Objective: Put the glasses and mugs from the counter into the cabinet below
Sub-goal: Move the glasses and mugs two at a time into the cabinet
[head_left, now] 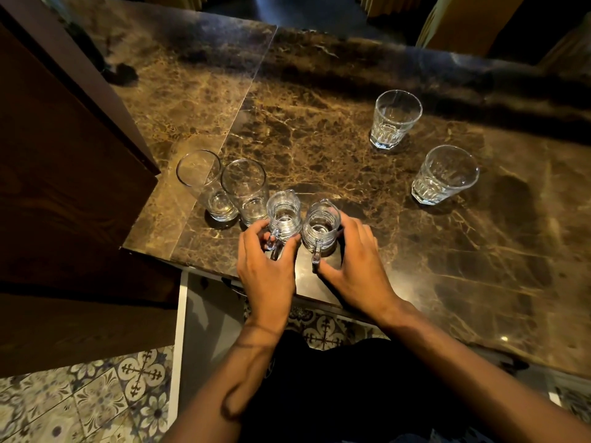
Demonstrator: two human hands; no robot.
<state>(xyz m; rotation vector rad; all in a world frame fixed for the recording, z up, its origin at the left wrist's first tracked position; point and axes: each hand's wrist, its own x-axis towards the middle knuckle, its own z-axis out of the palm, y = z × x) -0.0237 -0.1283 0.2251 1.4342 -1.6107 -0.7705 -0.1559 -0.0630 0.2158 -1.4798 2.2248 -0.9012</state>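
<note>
Two small clear glass mugs stand side by side near the front edge of the brown marble counter [319,139]. My left hand [267,270] curls round the left mug [284,214], thumb and fingers on either side of its handle. My right hand [358,266] wraps round the right mug [321,225], whose handle points toward me. Two tall clear glasses [204,183] [248,190] stand just left of the mugs. Two faceted tumblers [393,118] [444,174] stand further right and back.
A dark wooden cabinet door [64,187] hangs open at the left, over the counter's corner. A white cabinet panel [211,321] shows below the counter edge. Patterned floor tiles [96,398] lie beneath. Yellow chairs [463,17] stand beyond the counter's far edge.
</note>
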